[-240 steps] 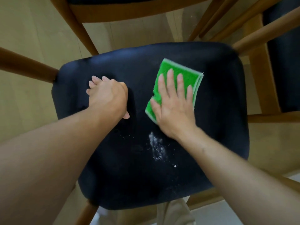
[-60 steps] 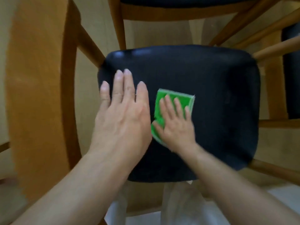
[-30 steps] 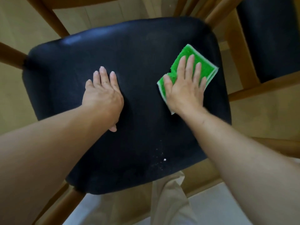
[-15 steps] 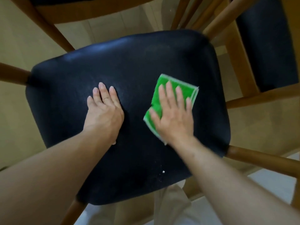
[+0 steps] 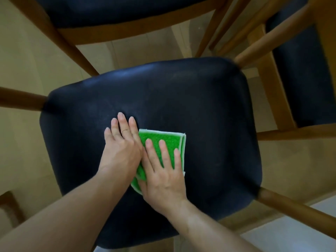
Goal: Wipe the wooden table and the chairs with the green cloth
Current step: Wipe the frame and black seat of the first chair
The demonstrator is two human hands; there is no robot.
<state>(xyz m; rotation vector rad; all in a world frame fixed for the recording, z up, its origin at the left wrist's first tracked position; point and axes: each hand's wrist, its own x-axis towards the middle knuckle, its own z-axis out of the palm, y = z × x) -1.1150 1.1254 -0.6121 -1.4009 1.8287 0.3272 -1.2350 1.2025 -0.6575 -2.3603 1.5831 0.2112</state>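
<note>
Head view: black chair seat (image 5: 200,110) fills centre. Left hand (image 5: 121,148) flat on seat middle, fingers straight, together. Right hand (image 5: 163,177) just beside it, fingers spread, pressing folded green cloth (image 5: 163,138) onto seat middle.

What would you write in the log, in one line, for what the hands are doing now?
step: wiping chair seat | right hand: flat, pressing green cloth on seat | left hand: flat on seat beside cloth
</note>
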